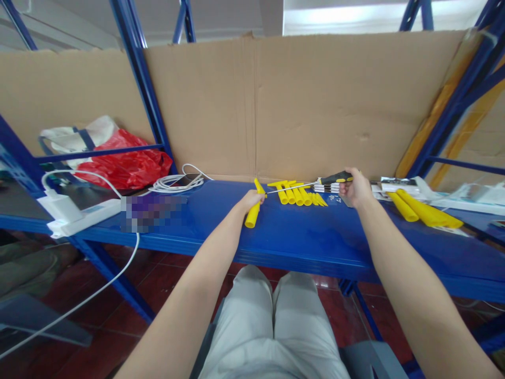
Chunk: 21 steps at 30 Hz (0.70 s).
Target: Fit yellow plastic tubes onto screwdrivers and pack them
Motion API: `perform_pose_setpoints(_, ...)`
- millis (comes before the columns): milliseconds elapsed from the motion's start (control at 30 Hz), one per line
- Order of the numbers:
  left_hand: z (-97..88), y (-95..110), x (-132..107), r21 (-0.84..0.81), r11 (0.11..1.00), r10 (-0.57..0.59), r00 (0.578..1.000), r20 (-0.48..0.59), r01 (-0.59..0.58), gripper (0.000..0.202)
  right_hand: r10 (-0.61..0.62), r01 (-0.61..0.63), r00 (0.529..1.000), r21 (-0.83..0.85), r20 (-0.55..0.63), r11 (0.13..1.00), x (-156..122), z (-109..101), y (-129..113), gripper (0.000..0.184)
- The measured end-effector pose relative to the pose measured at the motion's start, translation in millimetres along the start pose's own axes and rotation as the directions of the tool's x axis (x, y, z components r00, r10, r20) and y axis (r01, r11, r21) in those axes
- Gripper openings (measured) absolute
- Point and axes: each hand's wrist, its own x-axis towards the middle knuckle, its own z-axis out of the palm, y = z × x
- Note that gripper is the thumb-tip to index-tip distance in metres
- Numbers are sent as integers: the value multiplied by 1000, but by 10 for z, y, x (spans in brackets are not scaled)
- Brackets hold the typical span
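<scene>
My left hand [251, 200] is closed around a yellow tube-like plastic piece [253, 216], tilted, its thinner end poking out above my fingers. My right hand [358, 189] grips a screwdriver [333, 179] by its black and yellow handle. The long thin shaft points left, and its tip meets the yellow piece beside my left fingers; the exact contact is too small to make out. Between my hands lies a row of several yellow T-shaped pieces [291, 196], with small pointed yellow pieces [317, 199] at its right end.
Larger yellow pieces [428, 210] lie at the right, near white packets [398, 185]. On the left are a white power strip [84, 218], a coiled white cable [177, 182] and a red plastic bag [128, 163]. Cardboard [315, 105] backs the blue shelf [307, 237]; blue posts [144, 89] stand at both sides.
</scene>
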Motion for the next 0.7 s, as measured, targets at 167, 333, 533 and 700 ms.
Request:
perform_pose_setpoints(167, 1, -6, 4, -17, 1000, -5, 1000, 0, 5, 16, 54, -61, 994, 71, 93, 996, 7, -4, -16, 33)
perform_pose_setpoints(333, 0, -22, 32, -31, 999, -6, 1000, -14, 6, 17, 8, -22, 991, 106, 130, 994, 7, -33, -40, 34)
perform_pose_setpoints(533, -2, -1, 28, -56, 998, 8, 998, -68, -12, 19, -16, 5, 991, 86, 130, 996, 1, -41, -39, 32)
perform_pose_setpoints(700, 2, 39, -4, -75, 996, 34, 996, -83, -40, 20, 29, -38, 988, 59, 154, 998, -37, 5, -38, 24)
